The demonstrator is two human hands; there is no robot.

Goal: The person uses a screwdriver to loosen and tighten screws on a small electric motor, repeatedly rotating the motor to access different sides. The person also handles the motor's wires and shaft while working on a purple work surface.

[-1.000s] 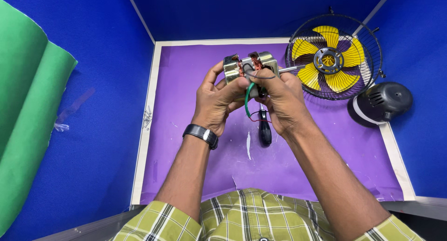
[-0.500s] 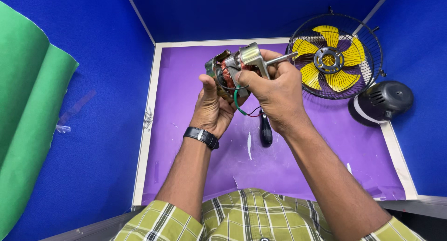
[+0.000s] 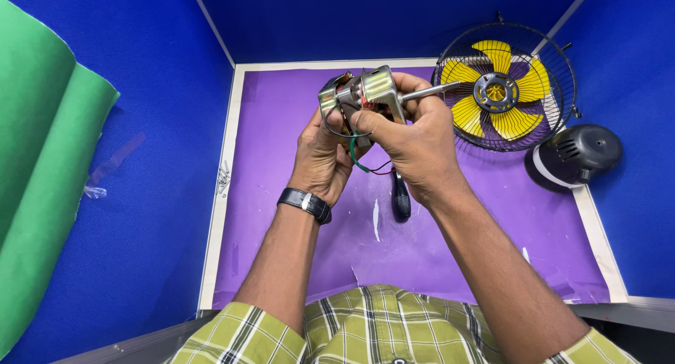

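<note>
Both hands hold a small metal fan motor [image 3: 362, 93] above a purple mat [image 3: 281, 216]. My left hand [image 3: 322, 157] cups it from below and the left, a black watch on that wrist. My right hand [image 3: 415, 135] grips its right side, thumb across the front. The motor's steel shaft [image 3: 429, 91] sticks out to the right toward the fan. Green, red and black wires [image 3: 362, 164] hang under the motor. A black-handled tool [image 3: 401, 199] lies on the mat below my hands, partly hidden.
A black wire fan guard with yellow blades [image 3: 503, 90] lies at the mat's far right corner. A black motor housing [image 3: 573, 157] sits beside it at the right edge. Blue walls surround the mat; a green sheet [image 3: 42, 174] hangs left.
The motor has been turned in my hands, so its shaft now points further right toward the fan. Both hands keep their grip and have barely shifted.
</note>
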